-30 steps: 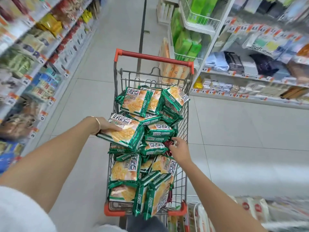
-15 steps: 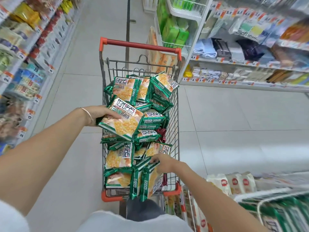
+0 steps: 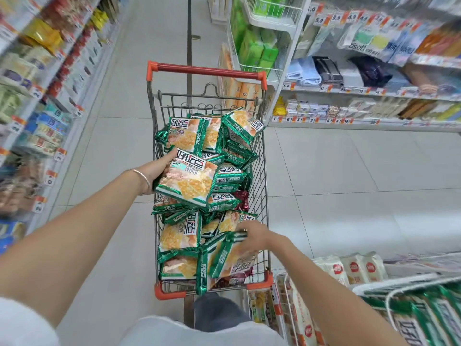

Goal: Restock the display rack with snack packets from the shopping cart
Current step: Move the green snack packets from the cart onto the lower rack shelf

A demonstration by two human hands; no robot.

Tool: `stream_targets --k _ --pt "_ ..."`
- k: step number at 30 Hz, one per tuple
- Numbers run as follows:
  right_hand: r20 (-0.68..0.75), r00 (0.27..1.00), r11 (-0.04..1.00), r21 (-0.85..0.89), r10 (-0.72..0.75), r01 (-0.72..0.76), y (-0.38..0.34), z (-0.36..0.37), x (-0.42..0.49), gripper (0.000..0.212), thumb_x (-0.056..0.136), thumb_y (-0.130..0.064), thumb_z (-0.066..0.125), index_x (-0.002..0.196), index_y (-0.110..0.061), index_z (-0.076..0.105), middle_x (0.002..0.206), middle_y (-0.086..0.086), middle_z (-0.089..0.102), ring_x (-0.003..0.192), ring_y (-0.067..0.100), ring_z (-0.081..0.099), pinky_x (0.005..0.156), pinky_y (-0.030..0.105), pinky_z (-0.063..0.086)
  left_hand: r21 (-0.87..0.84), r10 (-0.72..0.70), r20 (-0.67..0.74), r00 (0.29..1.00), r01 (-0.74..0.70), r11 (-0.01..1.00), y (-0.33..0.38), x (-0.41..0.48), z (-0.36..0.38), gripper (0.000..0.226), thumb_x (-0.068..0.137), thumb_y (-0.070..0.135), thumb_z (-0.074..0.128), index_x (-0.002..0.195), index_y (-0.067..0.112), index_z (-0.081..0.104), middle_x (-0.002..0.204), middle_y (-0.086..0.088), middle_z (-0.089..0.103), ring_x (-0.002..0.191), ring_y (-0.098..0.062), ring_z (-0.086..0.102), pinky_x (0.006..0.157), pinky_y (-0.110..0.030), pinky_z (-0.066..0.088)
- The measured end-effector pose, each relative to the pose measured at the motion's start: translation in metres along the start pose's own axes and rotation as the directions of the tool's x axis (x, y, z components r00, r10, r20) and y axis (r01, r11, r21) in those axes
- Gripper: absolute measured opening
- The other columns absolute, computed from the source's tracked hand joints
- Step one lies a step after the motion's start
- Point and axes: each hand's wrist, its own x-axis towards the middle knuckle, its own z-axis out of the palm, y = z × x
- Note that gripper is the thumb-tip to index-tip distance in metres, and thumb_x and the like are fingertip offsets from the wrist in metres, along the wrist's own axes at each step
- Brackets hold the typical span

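Left hand (image 3: pixel 157 171): I see its fingers gripping a snack packet (image 3: pixel 187 182) above the cart (image 3: pixel 204 71) pile. Right hand (image 3: pixel 258 237): fingers pinching a second packet (image 3: pixel 228 258) at the cart's near end.

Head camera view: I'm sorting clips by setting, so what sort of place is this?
Most likely a supermarket aisle: white shelves with orange price tags line both sides, and a grey wire shopping cart with a red handle holds green foil snack packets.

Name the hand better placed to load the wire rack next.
Probably right: the right hand grips a near packet beside the wire rack. The left hand holds a lifted packet over the cart's left side.
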Motion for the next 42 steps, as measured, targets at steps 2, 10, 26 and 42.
stream_targets --k 2,10,26,42 --pt "-0.045 0.998 0.951 0.307 0.041 -0.025 0.009 -0.026 -0.007 0.029 0.081 -0.013 0.078 0.104 -0.011 0.061 0.096 0.008 0.067 0.078 0.018 0.066 0.077 0.037 0.062 -0.063 0.021 -0.007 1.000 -0.022 0.998 0.000 -0.005 -0.003 0.051 0.089 0.067 0.056 0.070 0.020 0.067 0.069 0.000 0.072 0.056 -0.018 0.070 0.058 -0.030 0.060" --pt "-0.202 0.960 0.152 0.973 0.196 0.174 -0.001 -0.076 -0.017 0.028 0.092 -0.016 0.066 0.118 -0.010 0.059 0.098 0.006 0.077 0.086 0.021 0.074 0.076 0.035 0.059 -0.190 0.139 -0.148 0.979 -0.166 0.968 -0.003 -0.014 -0.006 0.039 0.102 0.048 0.045 0.090 0.017 0.067 0.089 -0.007 0.075 0.058 -0.019 0.071 0.073 -0.037 0.058" --pt "-0.180 0.955 -0.141 0.966 0.236 0.217 -0.108 -0.052 0.007 0.069 0.072 -0.036 0.082 0.131 -0.008 0.060 0.123 0.013 0.070 0.111 0.028 0.066 0.095 0.038 0.052 -0.086 0.198 0.177 0.964 -0.185 0.979 -0.007 -0.022 0.035 0.098 0.060 0.073 0.079 0.135 0.013 0.055 0.115 -0.017 0.073 0.103 -0.034 0.072 0.096 -0.049 0.054" --pt "-0.257 0.902 0.068 0.966 0.348 0.249 -0.104 0.014 -0.123 0.035 0.092 -0.039 0.066 0.109 -0.007 0.062 0.088 0.005 0.076 0.076 0.020 0.073 0.065 0.029 0.058 0.462 -0.001 0.533 0.846 -0.290 0.838 -0.033 -0.095 0.073 0.121 0.050 0.083 0.076 0.150 0.025 0.041 0.150 -0.002 0.044 0.138 -0.028 0.042 0.117 -0.051 0.030"
